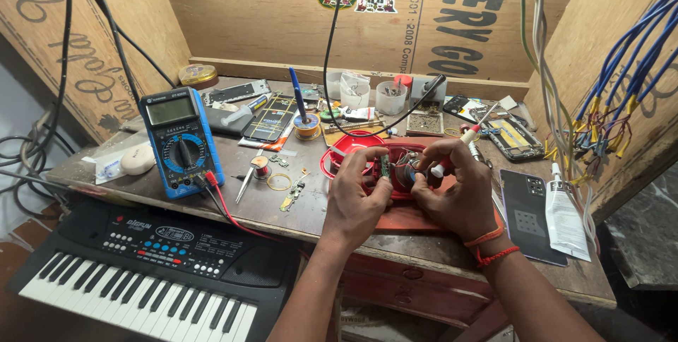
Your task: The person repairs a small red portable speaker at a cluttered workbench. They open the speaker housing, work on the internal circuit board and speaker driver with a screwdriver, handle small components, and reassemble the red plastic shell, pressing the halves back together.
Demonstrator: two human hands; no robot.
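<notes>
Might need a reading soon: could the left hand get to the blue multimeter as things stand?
Probably yes. The left hand grips the red device, but the bench stretch toward the blue multimeter holds only small parts.

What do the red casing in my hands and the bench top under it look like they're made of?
The red casing looks like moulded plastic: smooth, evenly coloured, slightly glossy, with thin curved walls. The left hand steadies it and the right hand holds a white-handled tool over it. The bench top looks like worn, stained wood or board, matt, with a chipped front edge; the walls look like plywood, showing grain.
</notes>
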